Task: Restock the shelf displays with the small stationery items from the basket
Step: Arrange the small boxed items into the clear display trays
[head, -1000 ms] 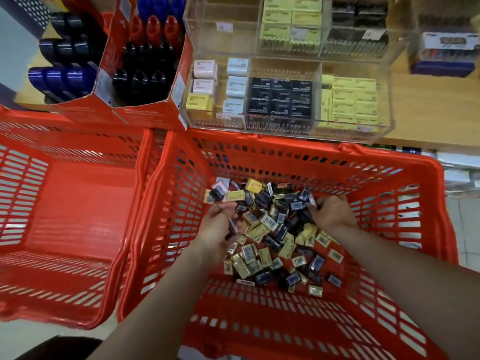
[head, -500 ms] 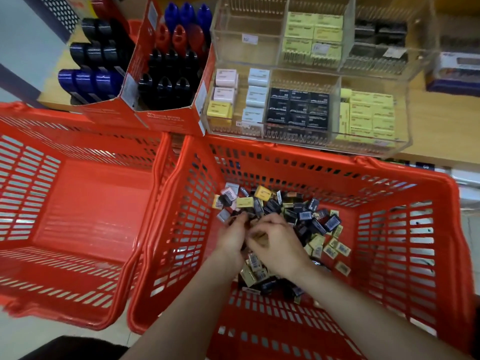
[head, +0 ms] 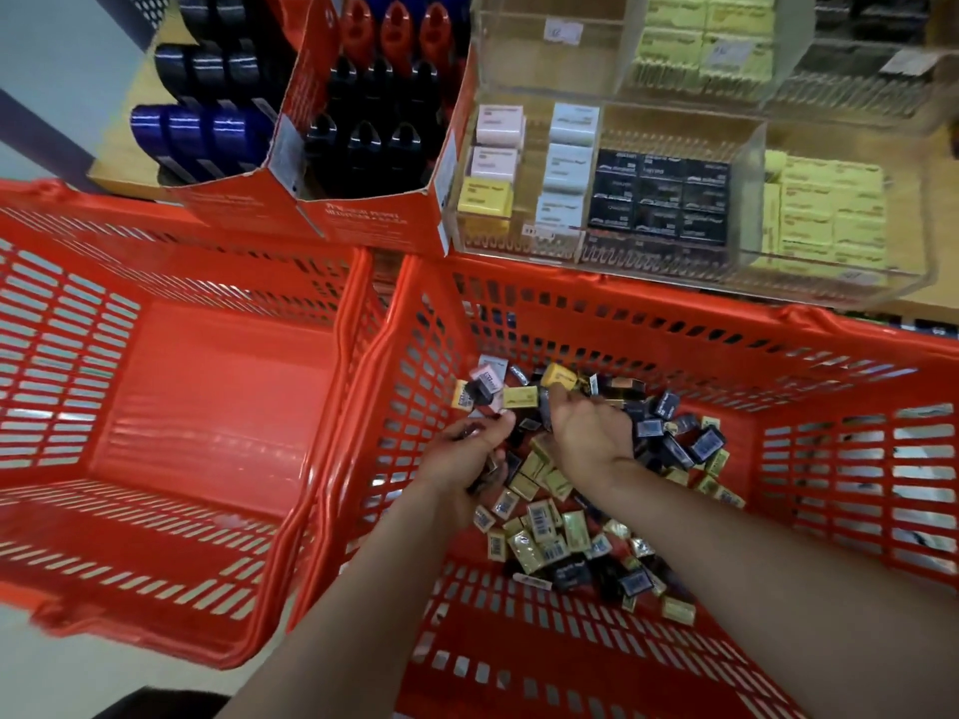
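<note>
A red plastic basket [head: 840,386] on the right holds a heap of small stationery boxes [head: 550,526], yellow, black, dark blue and pink. Both my hands are down inside it, over the heap. My left hand [head: 467,454] curls around several small dark boxes. My right hand [head: 586,433] is cupped over the pile with fingers bent into the boxes at the far end; its grasp is hidden under the palm. Above the basket stands a clear acrylic shelf display [head: 778,282] with compartments of pink, white, yellow and black boxes.
A second red basket [head: 171,407] with nothing in it sits to the left, touching the first. Two red cardboard display cartons [head: 363,220] of blue, black and red items stand on the wooden shelf [head: 934,220] left of the acrylic display.
My hands came together over the middle of the heap, then shifted toward its far end. The camera tilted, bringing the shelf display lower and closer in view.
</note>
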